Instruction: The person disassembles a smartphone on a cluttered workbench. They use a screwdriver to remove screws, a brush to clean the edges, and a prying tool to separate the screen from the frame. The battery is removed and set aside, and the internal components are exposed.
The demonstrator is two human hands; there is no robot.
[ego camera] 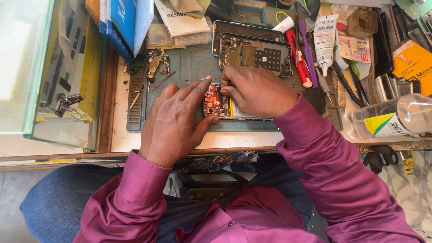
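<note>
Grip: left hand flat, pinning opened phone on green repair mat; right hand fingertips pinched at exposed circuit board | Place: mat centre, before two bare phone frames | Handling: likely light, stiff, fragile; best held by outer edges, never components or flex.

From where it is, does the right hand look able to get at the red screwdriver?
Probably yes: the right hand rests on the opened phone, and the red screwdriver lies just beyond it with nothing lying over it.
</note>
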